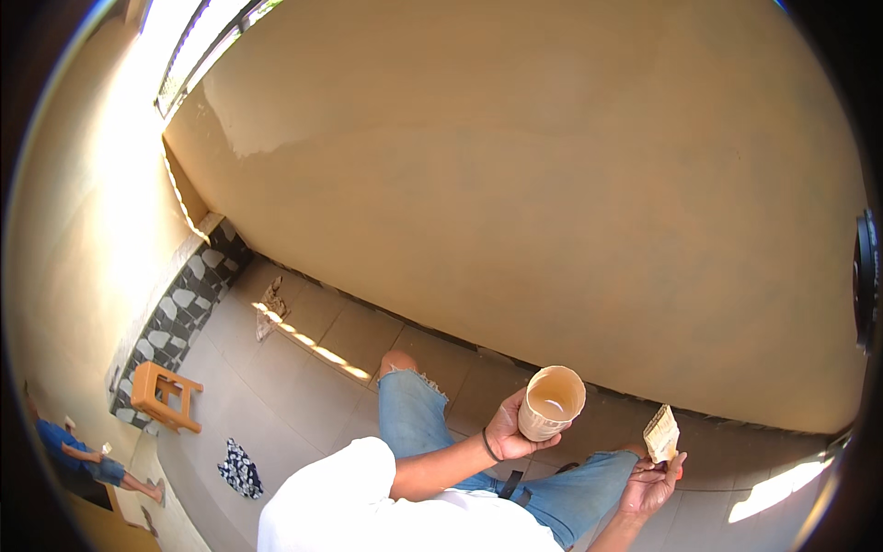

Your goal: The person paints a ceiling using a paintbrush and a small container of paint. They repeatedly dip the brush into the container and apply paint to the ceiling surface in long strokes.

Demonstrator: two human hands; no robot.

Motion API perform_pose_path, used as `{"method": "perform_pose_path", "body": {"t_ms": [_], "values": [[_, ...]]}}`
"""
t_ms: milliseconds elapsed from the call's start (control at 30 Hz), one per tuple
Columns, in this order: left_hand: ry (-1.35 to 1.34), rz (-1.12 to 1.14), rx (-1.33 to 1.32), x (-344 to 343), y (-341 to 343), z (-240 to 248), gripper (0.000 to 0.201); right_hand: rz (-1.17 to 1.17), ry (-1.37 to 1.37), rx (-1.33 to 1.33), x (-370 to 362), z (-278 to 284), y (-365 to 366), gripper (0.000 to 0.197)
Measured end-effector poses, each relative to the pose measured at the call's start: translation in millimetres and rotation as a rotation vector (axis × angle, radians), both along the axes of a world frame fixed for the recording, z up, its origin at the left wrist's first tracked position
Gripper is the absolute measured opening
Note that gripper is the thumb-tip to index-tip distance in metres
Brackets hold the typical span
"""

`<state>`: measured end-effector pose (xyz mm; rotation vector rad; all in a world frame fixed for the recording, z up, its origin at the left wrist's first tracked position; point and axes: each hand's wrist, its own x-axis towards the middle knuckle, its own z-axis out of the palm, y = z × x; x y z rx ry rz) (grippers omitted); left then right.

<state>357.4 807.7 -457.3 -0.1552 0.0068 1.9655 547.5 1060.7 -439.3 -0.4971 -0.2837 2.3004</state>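
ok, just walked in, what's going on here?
The camera wearer's left hand grips a tan cup holding pale liquid. The right hand holds what looks like a flat brush, coated pale, head up and out of the cup. A broad beige wall rises in front. On the tiled floor to the left are an orange plastic stool and a patterned cloth; another person, in blue, is farther left.

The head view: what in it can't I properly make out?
All in the head view:
How the lower end of the brush is shaped: covered by the right hand's grip.
Depth of the contents of the cup: hidden by its wall.
Black object: cut off at the rim.
Pale item by the distant person: too small.
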Motion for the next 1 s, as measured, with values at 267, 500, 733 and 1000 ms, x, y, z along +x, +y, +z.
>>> {"method": "perform_pose_path", "body": {"t_ms": [267,500,733,1000], "values": [[0.066,0.023,-0.118,-1.9,-23.3,13.7,0.053,-0.078,-0.028,0.553,-30.8,123.6,-41.1,0.024],[0.149,0.032,-0.229,-1.6,-29.9,58.1,0.045,-0.235,-0.169,0.945,-53.5,209.3,-89.3,0.016],[0.039,0.162,-0.272,-18.9,-20.2,53.2,0.041,-0.170,-0.306,1.334,-95.1,232.3,-89.3,0.021],[0.079,0.307,-0.216,-27.7,-16.0,55.9,0.038,0.191,-0.172,1.743,-130.1,229.1,-94.7,0.025]]}}
